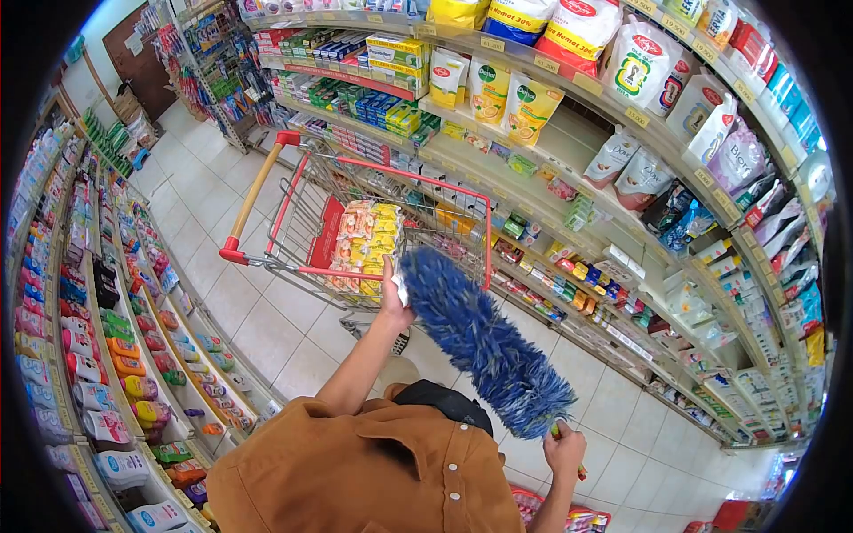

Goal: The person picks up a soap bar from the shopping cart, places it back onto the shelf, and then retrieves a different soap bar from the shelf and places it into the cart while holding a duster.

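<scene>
My right hand point(565, 449) is closed round the handle of a blue fluffy duster point(493, 342), whose head slants up and left across the middle of the view. The duster's far end lies beside my left hand point(394, 293), which is closed on a small white item point(400, 282), partly hidden by the duster. Just beyond my left hand, yellow and orange packets point(366, 238) sit in a wire shopping cart point(293, 209) with red trim.
Stocked shelves point(569, 124) with pouches and boxes rise along the right. Another shelf point(133, 355) of bottles curves down the left. Tiled floor point(233, 306) runs between them, and red packages point(586, 517) lie low near my right arm.
</scene>
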Demonstrator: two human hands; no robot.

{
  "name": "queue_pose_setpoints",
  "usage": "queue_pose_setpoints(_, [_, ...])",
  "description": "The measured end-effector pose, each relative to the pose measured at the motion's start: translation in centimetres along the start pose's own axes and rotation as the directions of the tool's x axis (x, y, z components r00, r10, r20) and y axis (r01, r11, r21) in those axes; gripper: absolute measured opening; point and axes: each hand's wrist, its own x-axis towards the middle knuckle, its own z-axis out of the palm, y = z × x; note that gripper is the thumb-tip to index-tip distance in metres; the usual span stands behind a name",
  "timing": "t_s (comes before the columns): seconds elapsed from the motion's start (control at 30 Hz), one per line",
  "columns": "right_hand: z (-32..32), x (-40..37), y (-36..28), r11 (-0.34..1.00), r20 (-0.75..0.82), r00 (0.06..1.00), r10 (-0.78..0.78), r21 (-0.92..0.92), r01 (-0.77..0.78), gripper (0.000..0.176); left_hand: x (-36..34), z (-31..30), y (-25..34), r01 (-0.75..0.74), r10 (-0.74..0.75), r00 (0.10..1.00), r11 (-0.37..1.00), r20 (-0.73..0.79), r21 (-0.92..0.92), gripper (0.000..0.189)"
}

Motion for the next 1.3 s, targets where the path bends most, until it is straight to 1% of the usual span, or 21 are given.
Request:
queue_pose_setpoints(0.07, [0.0, 0.0, 0.6, 0.999, 0.069, 0.998, -0.015, 0.045, 0.012, 0.028, 1.4, -2.8, -0.4, 0.021, -0.008, 0.99, 0.996, 0.139, -0.09, 0.083])
queue_pose_setpoints(0.1, [0.0, -0.1, 0.6, 1.0, 0.057, 0.998, -0.01, 0.023, 0.009, 0.028, 2.4, -3.8, -1.3, -0.049, 0.051, 0.997, 0.998, 0.066, -0.031, 0.089])
queue_pose_setpoints(0.2, [-0.1, -0.3, 0.6, 1.0, 0.033, 0.999, 0.006, -0.012, -0.005, 0.025, -0.8, 1.6, 0.2, 0.003, -0.002, 1.0, 1.0, -0.031, 0.022, 0.086])
queue_pose_setpoints(0.23, [-0.1, -0.1, 0.6, 1.0, 0.027, 1.0, 0.011, 0.001, -0.011, 0.023, -0.8, 1.7, 0.3, 0.004, -0.003, 1.0, 0.999, -0.03, 0.04, 0.087])
queue_pose_setpoints(0.33, [-0.4, 0.0, 0.6, 0.999, 0.02, 1.0, -0.021, 0.034, 0.02, 0.021, -0.4, 1.4, 0.1, -0.013, 0.014, 0.996, 1.0, 0.085, -0.015, 0.089])
queue_pose_setpoints(0.37, [-0.6, -0.1, 0.7, 0.998, 0.019, 0.999, -0.037, 0.042, 0.036, 0.021, -0.4, 1.4, 0.1, 0.044, -0.029, 0.995, 0.986, 0.098, -0.158, 0.089])
queue_pose_setpoints(0.47, [-0.9, -0.2, 1.0, 0.998, -0.048, 0.998, 0.052, -0.036, -0.053, 0.022, -1.0, 2.0, 0.8, 0.015, -0.014, 1.0, 0.998, 0.015, -0.064, 0.092])
queue_pose_setpoints(0.5, [-1.1, -0.2, 1.2, 0.996, -0.07, 0.994, 0.087, -0.009, -0.088, 0.022, -0.8, 2.5, 0.7, -0.05, 0.045, 0.998, 0.992, -0.045, -0.117, 0.1])
queue_pose_setpoints(0.6, [-0.7, -0.8, 2.0, 0.985, -0.144, 0.975, 0.168, 0.076, -0.158, 0.022, 0.3, 0.8, 0.5, 0.019, 0.02, 0.99, 0.965, 0.143, -0.261, 0.106])
queue_pose_setpoints(0.63, [0.3, -1.2, 2.4, 0.982, -0.181, 0.967, 0.179, 0.101, -0.162, 0.022, -0.5, 4.1, 0.5, -0.028, 0.003, 0.995, 0.965, -0.096, -0.26, 0.106])
queue_pose_setpoints(0.67, [1.4, -1.8, 3.0, 0.978, -0.217, 0.957, 0.192, 0.127, -0.167, 0.021, 0.2, 3.0, 0.4, -0.015, -0.012, 0.989, 0.982, -0.148, -0.187, 0.105])
queue_pose_setpoints(0.73, [4.8, -3.0, 5.3, 0.905, -0.137, 0.933, 0.332, 0.326, -0.274, 0.02, 2.1, 0.5, -0.2, 0.027, -0.036, 0.97, 0.999, -0.242, -0.039, 0.102])
queue_pose_setpoints(0.77, [5.8, -3.3, 5.8, 0.849, -0.091, 0.915, 0.393, 0.418, -0.323, 0.02, 2.0, 1.5, -0.2, 0.067, -0.019, 0.949, 0.987, -0.313, 0.144, 0.085])
queue_pose_setpoints(0.87, [8.2, -4.9, 5.5, 0.766, -0.049, 0.874, 0.484, 0.505, -0.397, 0.019, 2.4, 2.3, -0.7, 0.081, 0.029, 0.972, 0.889, -0.232, 0.451, 0.066])
queue_pose_setpoints(0.9, [8.6, -5.5, 5.0, 0.775, -0.036, 0.862, 0.505, 0.46, -0.434, 0.024, 2.2, 2.7, -0.8, 0.06, 0.041, 0.976, 0.893, -0.212, 0.447, 0.052])
queue_pose_setpoints(0.93, [9.6, -6.3, 5.2, 0.763, -0.025, 0.857, 0.515, 0.47, -0.444, 0.025, 2.3, 3.0, -0.7, 0.076, 0.024, 0.975, 0.897, -0.22, 0.435, 0.048])
queue_pose_setpoints(1.03, [13.1, -8.2, 5.3, 0.734, 0.01, 0.829, 0.56, 0.457, -0.502, 0.025, 3.5, 3.4, -0.4, 0.114, -0.024, 0.976, 0.901, -0.214, 0.418, 0.04])
queue_pose_setpoints(1.1, [14.3, -8.9, 4.2, 0.679, 0.052, 0.809, 0.585, 0.515, -0.524, 0.025, 4.4, 3.3, -0.1, 0.126, -0.052, 0.983, 0.893, -0.178, 0.433, 0.041])
queue_pose_setpoints(1.23, [19.7, -11.3, 5.4, 0.643, 0.08, 0.776, 0.626, 0.509, -0.572, 0.029, 7.1, 3.3, 1.7, 0.221, -0.111, 0.971, 0.754, -0.211, 0.618, 0.057])
queue_pose_setpoints(1.27, [20.9, -11.8, 5.2, 0.642, 0.078, 0.769, 0.635, 0.5, -0.581, 0.029, 8.0, 3.3, 2.2, 0.169, -0.078, 0.984, 0.71, -0.162, 0.684, 0.051])
queue_pose_setpoints(1.3, [21.8, -11.8, 4.3, 0.61, 0.06, 0.711, 0.701, 0.467, -0.64, 0.028, 9.1, 3.3, 2.7, 0.115, -0.051, 0.993, 0.66, -0.109, 0.743, 0.044])
